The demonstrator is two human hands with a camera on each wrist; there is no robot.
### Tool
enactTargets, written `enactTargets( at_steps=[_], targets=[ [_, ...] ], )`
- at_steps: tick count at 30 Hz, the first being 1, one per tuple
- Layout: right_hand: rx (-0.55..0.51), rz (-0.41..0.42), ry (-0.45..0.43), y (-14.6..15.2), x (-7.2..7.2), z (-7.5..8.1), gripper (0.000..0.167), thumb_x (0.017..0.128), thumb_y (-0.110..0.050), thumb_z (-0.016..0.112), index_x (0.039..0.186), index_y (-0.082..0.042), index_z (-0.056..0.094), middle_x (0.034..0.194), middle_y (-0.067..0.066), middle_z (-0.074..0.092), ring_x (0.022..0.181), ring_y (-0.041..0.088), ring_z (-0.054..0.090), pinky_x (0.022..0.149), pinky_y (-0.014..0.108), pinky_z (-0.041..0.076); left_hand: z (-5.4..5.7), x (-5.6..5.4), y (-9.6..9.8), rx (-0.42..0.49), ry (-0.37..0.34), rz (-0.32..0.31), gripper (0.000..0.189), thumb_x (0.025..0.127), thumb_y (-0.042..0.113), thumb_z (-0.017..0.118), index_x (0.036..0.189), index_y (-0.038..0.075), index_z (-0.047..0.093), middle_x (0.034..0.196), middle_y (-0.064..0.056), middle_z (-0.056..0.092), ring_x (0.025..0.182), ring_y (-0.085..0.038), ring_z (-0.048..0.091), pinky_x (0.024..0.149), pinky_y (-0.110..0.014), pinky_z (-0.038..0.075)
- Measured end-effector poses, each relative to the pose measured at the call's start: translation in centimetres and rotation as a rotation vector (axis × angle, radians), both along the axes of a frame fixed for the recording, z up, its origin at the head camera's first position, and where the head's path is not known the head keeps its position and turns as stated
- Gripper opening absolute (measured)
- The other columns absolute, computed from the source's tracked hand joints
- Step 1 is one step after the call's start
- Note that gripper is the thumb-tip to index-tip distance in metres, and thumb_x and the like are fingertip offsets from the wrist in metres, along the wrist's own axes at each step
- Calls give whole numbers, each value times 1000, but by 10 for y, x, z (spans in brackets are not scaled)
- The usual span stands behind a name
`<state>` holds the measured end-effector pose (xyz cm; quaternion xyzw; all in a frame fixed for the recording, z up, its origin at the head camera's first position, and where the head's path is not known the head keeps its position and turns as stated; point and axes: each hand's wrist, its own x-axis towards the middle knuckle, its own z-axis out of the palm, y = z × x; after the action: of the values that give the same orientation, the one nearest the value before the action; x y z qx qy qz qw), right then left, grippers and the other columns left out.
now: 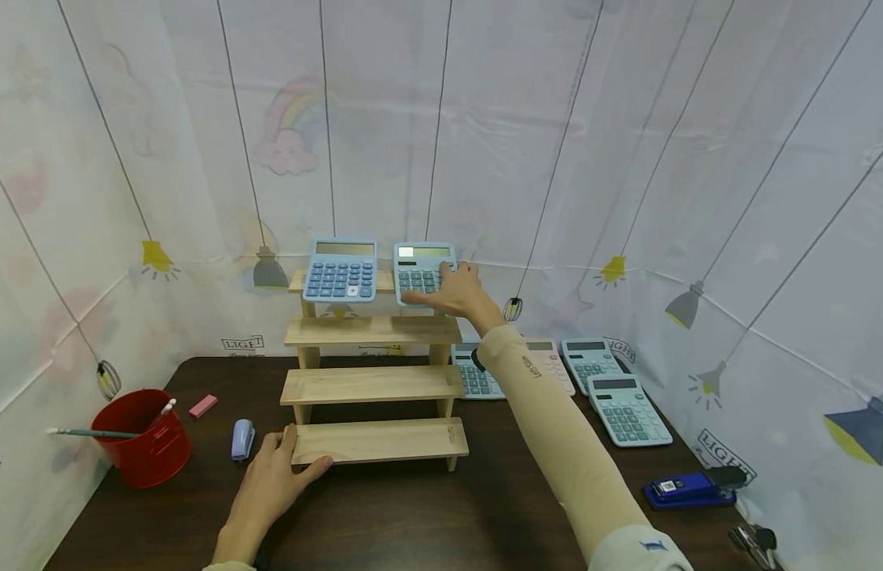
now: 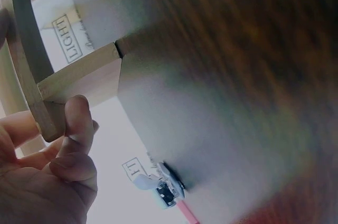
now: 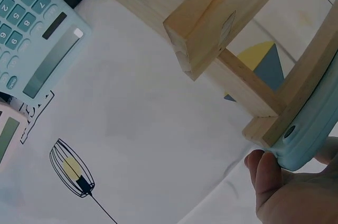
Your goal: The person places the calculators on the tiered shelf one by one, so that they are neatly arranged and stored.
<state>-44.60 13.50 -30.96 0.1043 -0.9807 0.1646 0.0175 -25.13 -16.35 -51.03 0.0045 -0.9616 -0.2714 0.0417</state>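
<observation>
A four-step wooden display stand stands on the dark table. On its top step a light blue calculator leans at the left, and a teal calculator is at the right. My right hand holds the teal calculator, thumb across its lower keys and fingers at its right side. In the right wrist view, that calculator's edge lies along the top board, with fingertips at its corner. My left hand grips the left end of the bottom step; the left wrist view has its fingers around the board's end.
Several more calculators lie right of the stand, partly behind my right forearm. Farther right are a blue stapler and a metal clip-like item. On the left are a red bucket with pencils, a pink eraser and a small stapler.
</observation>
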Motion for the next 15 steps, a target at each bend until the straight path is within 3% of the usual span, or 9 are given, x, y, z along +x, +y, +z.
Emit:
enactTargets(
  at_steps=[15],
  targets=[
    [-14,-9,-1,-11,-5,-4,122,77,-88,53,162,-10,14,164,33,9,152,52,14,119,66,25,-2,0,0,13,15,0,105,84,69,66,152,-6,36,129,-29,50,107,-39,62,93,-57,51]
  ],
)
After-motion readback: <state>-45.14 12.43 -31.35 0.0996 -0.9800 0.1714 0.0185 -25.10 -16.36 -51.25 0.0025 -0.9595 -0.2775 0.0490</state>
